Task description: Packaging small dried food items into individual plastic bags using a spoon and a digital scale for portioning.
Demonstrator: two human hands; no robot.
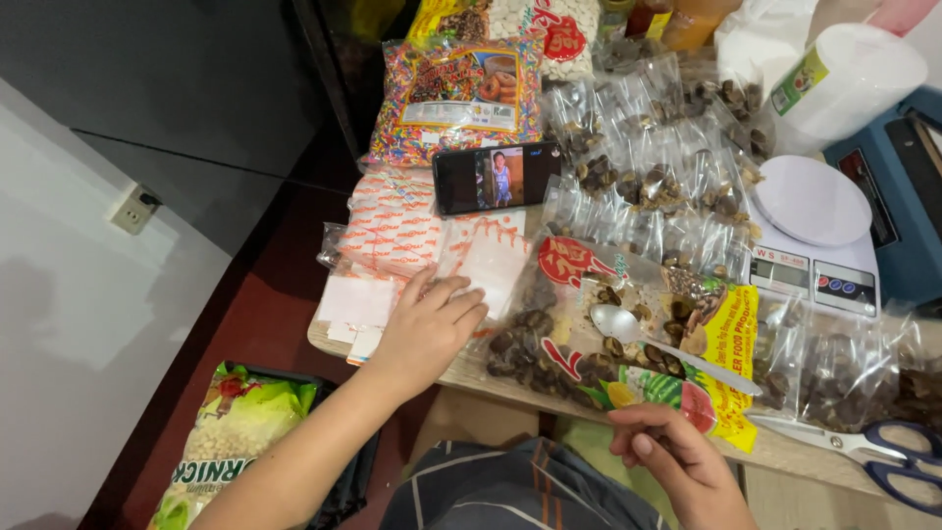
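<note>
My left hand (428,326) lies flat on a stack of small white and orange sachets (392,240) at the table's near left, fingers spread. My right hand (677,453) hovers curled near the table's front edge, fingertips pinched together; I cannot see anything in it. Just beyond it lies a large opened bag of dark dried pieces (608,339) with a metal spoon (638,334) resting on top. Several small clear packets filled with the same pieces (648,167) are piled behind.
A phone (496,177) leans against a bag of coloured sprinkles (456,88). A white kitchen scale (814,231) and a blue sealer machine (898,186) stand at right. Blue-handled scissors (878,453) lie at front right. A green snack bag (235,432) sits on the floor.
</note>
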